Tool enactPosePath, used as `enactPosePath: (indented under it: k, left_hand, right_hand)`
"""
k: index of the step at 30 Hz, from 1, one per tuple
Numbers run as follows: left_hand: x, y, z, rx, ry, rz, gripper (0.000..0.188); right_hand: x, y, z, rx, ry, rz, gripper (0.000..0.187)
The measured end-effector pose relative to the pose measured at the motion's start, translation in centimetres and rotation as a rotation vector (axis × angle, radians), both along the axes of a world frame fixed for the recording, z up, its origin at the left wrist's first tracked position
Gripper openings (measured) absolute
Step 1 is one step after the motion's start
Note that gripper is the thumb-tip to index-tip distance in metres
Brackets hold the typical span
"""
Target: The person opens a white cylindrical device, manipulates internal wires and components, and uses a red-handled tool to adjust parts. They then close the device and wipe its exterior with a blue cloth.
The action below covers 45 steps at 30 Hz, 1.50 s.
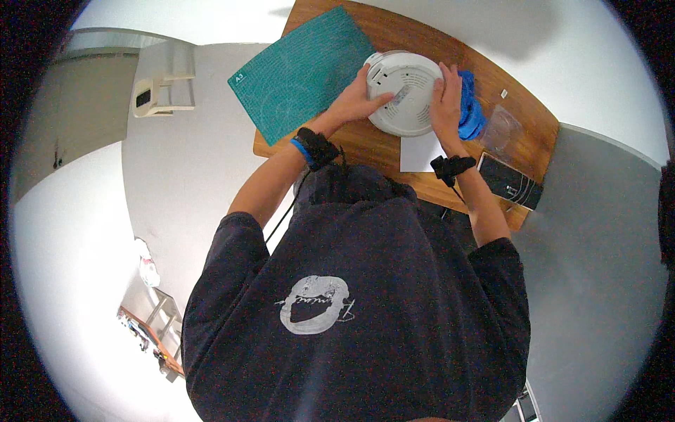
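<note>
A round white appliance with vent slots and a pale label strip on the face turned up is between my hands, over the wooden table. My left hand grips its left edge, the thumb lying across the face. On the opposite side my right hand is wrapped against the rim, with its fingers pointing away from me. Its underside is hidden, so I cannot tell whether it rests on the table. Partly beneath it lies a white sheet of paper.
A green cutting mat covers the left of the wooden table. To the right lie a crumpled blue cloth or bag, a clear plastic piece, a small white item and a black box. A pale stool stands left.
</note>
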<state>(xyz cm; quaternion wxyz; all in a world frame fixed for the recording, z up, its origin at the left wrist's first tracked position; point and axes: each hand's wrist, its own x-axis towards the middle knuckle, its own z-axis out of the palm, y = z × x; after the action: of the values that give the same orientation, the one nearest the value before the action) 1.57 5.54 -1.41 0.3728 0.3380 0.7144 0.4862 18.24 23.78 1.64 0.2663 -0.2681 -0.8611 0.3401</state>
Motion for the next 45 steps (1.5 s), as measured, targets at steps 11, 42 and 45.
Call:
enactPosePath:
  k: [11,42,45]
  left_hand:
    - [-0.1,-0.7,-1.5,0.008,-0.109,0.031,0.104]
    - [-0.1,5.7,-2.8,0.252,-0.191,0.109,0.050]
    - [1.4,5.9,0.8,0.225,-0.118,0.099,0.051]
  right_hand:
    - [1.0,1.0,4.5,0.532,-0.278,0.584,0.076]
    - [2.8,-0.7,3.0,0.202,-0.190,0.167,0.077]
    - [4.0,-0.2,2.1,0.179,-0.161,0.074,0.068]
